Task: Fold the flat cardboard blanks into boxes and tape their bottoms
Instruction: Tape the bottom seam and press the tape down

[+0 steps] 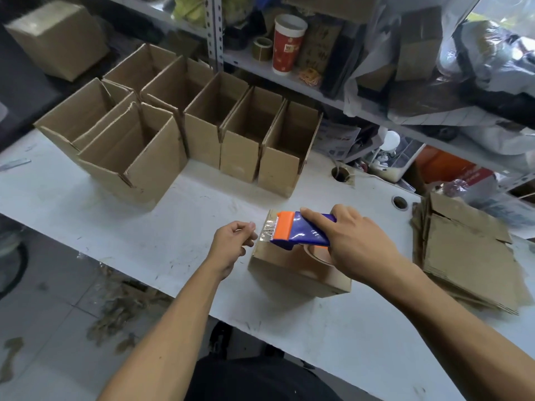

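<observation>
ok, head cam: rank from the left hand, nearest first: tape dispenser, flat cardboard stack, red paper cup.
1. tape dispenser, just right of the left hand, on the box being taped.
2. flat cardboard stack, far right on the table.
3. red paper cup, up on the back shelf.

From the small brown cardboard box (pixel 298 270) lying at the white tabletop's (pixel 144 250) near edge, bare surface opens toward nine and six o'clock. At eleven to twelve o'clock a packed row of upright open-topped cardboard boxes (pixel 202 134) walls off the back, with a band of bare tabletop between. At three o'clock a flat stack of cardboard blanks (pixel 469 256) lies close, and a cluttered grey metal shelf (pixel 289 73) overhangs the far right.
</observation>
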